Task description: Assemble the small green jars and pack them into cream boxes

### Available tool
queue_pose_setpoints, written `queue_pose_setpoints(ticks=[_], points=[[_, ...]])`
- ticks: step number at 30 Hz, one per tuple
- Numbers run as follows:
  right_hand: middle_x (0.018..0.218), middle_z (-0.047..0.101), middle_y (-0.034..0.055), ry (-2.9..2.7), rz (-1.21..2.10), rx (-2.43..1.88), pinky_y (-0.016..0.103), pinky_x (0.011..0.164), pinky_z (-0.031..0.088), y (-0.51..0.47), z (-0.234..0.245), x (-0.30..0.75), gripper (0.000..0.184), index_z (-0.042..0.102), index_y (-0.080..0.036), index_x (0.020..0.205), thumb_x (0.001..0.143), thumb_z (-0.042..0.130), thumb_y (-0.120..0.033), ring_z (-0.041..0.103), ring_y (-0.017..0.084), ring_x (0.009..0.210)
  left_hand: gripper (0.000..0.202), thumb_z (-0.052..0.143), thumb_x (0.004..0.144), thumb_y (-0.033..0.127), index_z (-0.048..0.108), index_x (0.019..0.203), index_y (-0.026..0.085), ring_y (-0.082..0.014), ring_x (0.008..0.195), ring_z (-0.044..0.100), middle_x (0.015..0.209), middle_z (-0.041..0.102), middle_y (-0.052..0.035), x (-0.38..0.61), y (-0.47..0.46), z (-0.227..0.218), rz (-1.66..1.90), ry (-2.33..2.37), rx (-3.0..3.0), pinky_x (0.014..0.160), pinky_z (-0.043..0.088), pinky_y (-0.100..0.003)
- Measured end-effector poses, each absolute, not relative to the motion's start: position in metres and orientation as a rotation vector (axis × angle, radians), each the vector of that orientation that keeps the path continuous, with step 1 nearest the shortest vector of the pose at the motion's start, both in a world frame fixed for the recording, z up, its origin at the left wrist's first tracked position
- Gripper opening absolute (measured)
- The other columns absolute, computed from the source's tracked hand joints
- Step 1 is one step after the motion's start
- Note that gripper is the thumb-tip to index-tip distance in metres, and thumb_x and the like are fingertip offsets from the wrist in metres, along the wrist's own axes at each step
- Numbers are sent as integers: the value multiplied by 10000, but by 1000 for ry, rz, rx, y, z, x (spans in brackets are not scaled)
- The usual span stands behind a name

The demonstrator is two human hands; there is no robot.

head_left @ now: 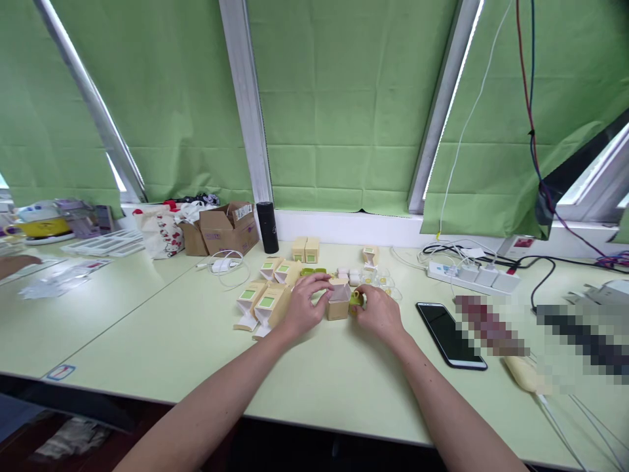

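Observation:
A small tan cardboard box [338,309] stands on the table in front of me, its upper flaps raised. My left hand [307,307] is at its left side, with the thumb and fingertips curled against the box. My right hand [378,311] pinches a small yellow-green object [356,300] close to the right side of the box; its exact kind is partly hidden by the fingers. Tan boxes with green labels [268,303] lie with flaps open left of my left hand. Behind the hands are white cylinders [348,275] and clear round pieces with yellow centres [382,280].
Two upright boxes [305,250] and an open box [370,255] stand farther back. A black bottle [266,227] and a brown carton [228,229] are at the back left. On the right lie a phone [451,335] and a power strip [472,276] with cables. Another person's hand [17,263] shows far left.

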State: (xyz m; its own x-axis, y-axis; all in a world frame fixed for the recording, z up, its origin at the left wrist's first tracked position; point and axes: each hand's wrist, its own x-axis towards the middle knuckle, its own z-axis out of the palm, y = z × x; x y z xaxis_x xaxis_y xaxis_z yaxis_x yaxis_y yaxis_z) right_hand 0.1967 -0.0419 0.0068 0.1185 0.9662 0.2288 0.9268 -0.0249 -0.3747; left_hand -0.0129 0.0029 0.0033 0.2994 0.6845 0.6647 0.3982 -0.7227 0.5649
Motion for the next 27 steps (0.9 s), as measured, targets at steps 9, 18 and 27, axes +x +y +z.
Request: queue_pose_setpoints(ticks=[9,18,27], points=[[1165,760,83,-1834,145,-1971,310,724,405,-41,6,197,279,694,-233,1137,859,675,-244,691,275,1058,274,615,889,229,769,1112,188,-271,1076,732,1152,795,-109,-10,16,-6,1345,992,1948,1022,573,-459],[1165,759,82,-1832,172,-1960,306,693,379,-43,8,196,297,667,-228,1150,853,672,-224,695,271,1027,592,528,680,35,719,1228,149,-274,1129,721,1247,755,-130,-11,25,-11,1253,982,1830,1040,569,-469],[1140,756,90,-1851,163,-1946,311,684,365,-42,6,197,305,656,-229,1145,841,676,-220,698,290,1004,638,537,691,42,693,1306,114,-267,1171,698,1259,744,-148,-11,25,-9,1184,1036,1834,1074,539,-435]])
